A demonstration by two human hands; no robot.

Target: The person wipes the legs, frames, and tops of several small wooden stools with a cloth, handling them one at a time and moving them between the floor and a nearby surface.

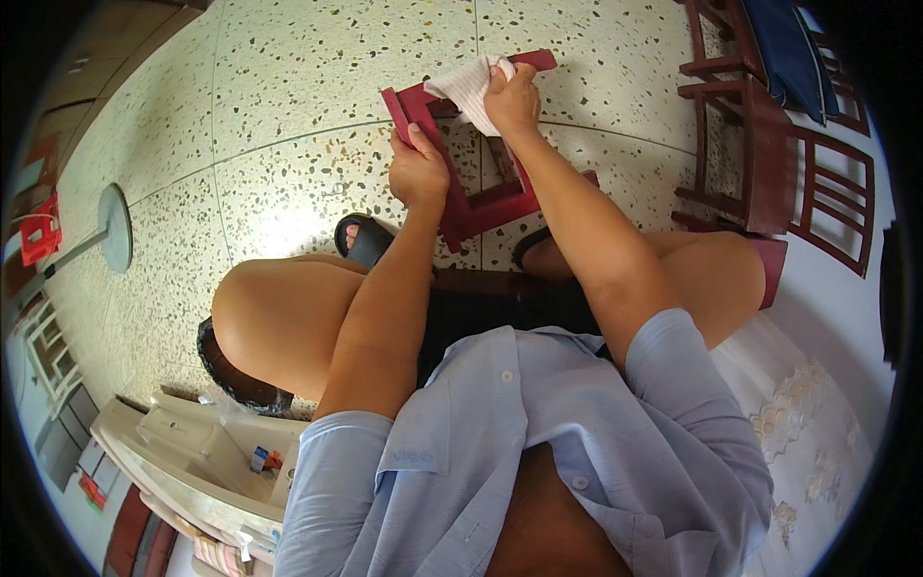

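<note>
A small dark red wooden stool frame (481, 213), with an opening in its middle, is in front of my knees, above the speckled floor. My left hand (420, 171) is closed round its left bar, thumb on top. A whitish ribbed cloth (468, 93) lies over the far bar. My right hand (512, 99) grips the cloth and presses it against that bar near the far right corner. The fingers under the cloth are partly hidden.
Dark red wooden chairs (745, 154) stand along the right, one with a blue cloth (784, 53). At left are a round grey base with a pole (115, 229), a red plastic stool (40, 231) and a black-lined bin (240, 380). A pale cabinet (192, 438) stands lower left.
</note>
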